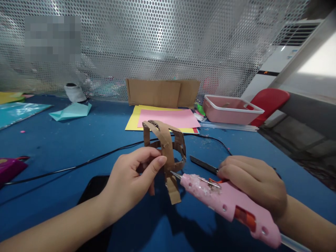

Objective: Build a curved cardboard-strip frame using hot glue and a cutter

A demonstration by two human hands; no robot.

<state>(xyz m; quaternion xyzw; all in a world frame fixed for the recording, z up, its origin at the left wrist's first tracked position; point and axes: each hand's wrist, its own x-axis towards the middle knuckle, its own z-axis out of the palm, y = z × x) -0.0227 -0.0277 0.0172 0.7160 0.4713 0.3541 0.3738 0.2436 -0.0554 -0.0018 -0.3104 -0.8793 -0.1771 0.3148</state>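
My left hand (133, 178) pinches a small frame of bent brown cardboard strips (165, 147), holding it upright above the blue table (78, 140). My right hand (253, 185) is wrapped round a pink hot glue gun (231, 204). The gun's metal nozzle touches the cardboard strip just right of my left thumb. A clear glue stick pokes out of the gun's back end at the lower right.
Scissors with a dark blade (203, 164) lie under my right hand. A black cable (78, 164) crosses the table. Yellow and pink paper sheets (168, 119), a cardboard sheet (162, 92), a pink bin (231, 110) and a black phone (91, 190) lie around. Perforated metal screen behind.
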